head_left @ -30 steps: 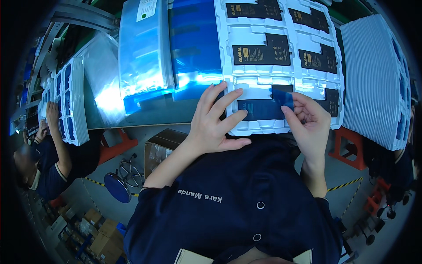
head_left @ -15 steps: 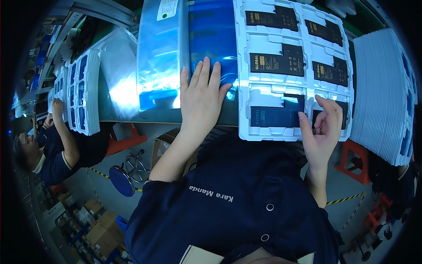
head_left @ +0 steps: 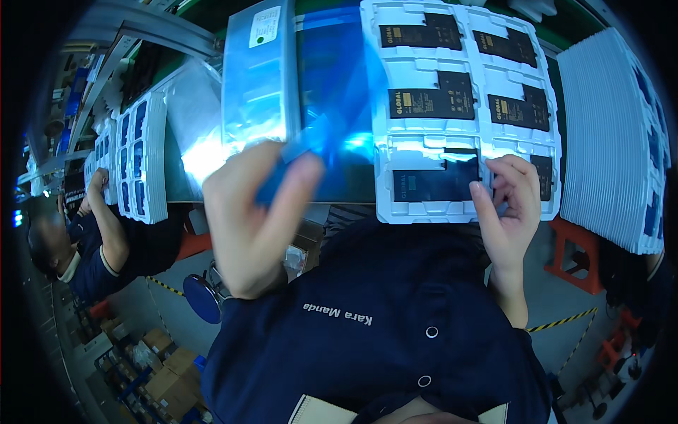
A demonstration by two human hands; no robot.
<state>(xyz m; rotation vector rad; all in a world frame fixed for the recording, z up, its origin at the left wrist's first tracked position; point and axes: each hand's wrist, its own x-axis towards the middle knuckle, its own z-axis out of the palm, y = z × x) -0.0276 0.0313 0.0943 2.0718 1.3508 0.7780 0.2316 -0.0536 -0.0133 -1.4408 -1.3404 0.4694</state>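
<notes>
Sitting at the far left edge, another person [head_left: 85, 244] in a dark top leans toward a row of white trays [head_left: 134, 166] that stand on the workbench there, one hand raised to them. Next along the bench lies a shiny clear bag [head_left: 194, 124], and beside it a stack of blue-tinted plastic sheets [head_left: 258, 78] with a white label at its top corner. The left hand [head_left: 251, 219] is lifted off the bench in front of this stack, blurred, its thumb and fingers pinched together on a strip of blue film [head_left: 328, 116] that rises up and to the right from the grip, across the blue sheets. Right of the film sits a white tray [head_left: 424, 67] with moulded pockets, most of them holding flat black batteries [head_left: 431, 104] laid label-up in two columns. In the pocket nearest the body lies one more battery [head_left: 434, 185], dark and glossy, just left of the right hand. The right hand [head_left: 505, 205] rests on the near right corner of that tray, fingers curled down onto its edge and onto the pocket beside the glossy battery; whether they clamp anything small there I cannot tell. Farthest right, well apart from the hands, a tall stack of empty white trays [head_left: 607, 141] fans along the bench edge, above an orange stand [head_left: 575, 258] on the floor.
</notes>
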